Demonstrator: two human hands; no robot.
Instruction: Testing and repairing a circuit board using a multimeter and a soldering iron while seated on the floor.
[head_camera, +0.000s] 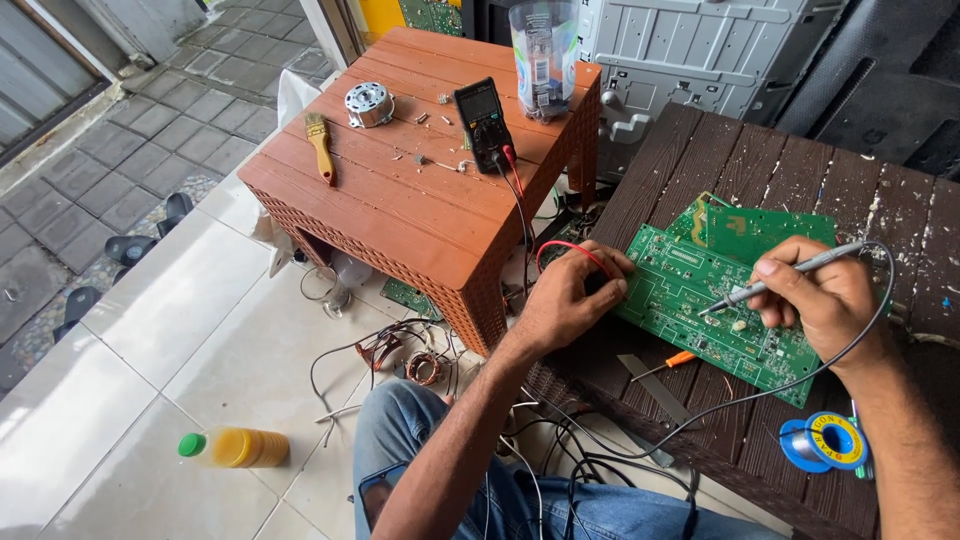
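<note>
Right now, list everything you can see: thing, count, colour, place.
small table: 1, red-brown, centre.
multimeter: 1, black, on small table.
brush: 1, yellow handle, on small table.
motor: 1, silver, on small table.
clear cup: 1, far edge of small table.
dark table: 1, brown slats, right.
circuit board: 1, green, on dark table; a second green board lies behind it.
screwdriver: 1, orange handle, below the board.
solder spool: 1, blue and yellow, near edge of dark table.
bottle: 1, orange with green cap, lying on floor.
left hand: at board's left edge, with a red lead.
right hand: holds grey probe, tip on board.
</note>
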